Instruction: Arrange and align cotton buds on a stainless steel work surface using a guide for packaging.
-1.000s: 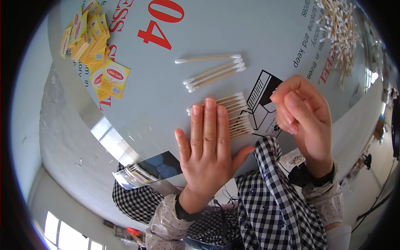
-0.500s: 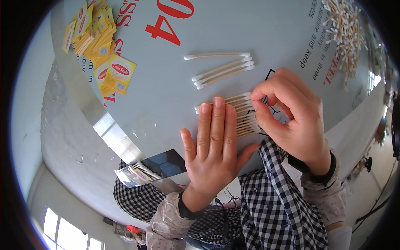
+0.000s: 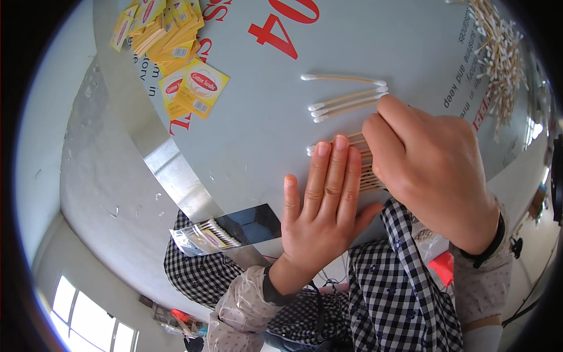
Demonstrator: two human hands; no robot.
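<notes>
My left hand (image 3: 321, 218) lies flat, fingers stretched out, across a row of cotton swabs (image 3: 369, 177) laid side by side on the grey table. The swabs' far-left tips show beyond its fingers. Curled closed, my right hand (image 3: 431, 161) is over the right end of that row and reaches the right ends of a small group of swabs (image 3: 346, 106) farther up. Its fingertips are hidden beneath it, so I cannot tell what they pinch. Above that group lies one separate swab (image 3: 343, 77).
Yellow printed cards (image 3: 202, 87) and a larger pile of them (image 3: 170, 32) lie at the far left. Loose swabs are heaped (image 3: 498, 56) at the far right. A clear packet of swabs (image 3: 205, 237) lies beside a dark patch (image 3: 252, 224) at the near edge.
My right hand has moved forward from the row's right end to the small group, its fingers turning downward. My left hand stays flat on the row. The whole view has shifted.
</notes>
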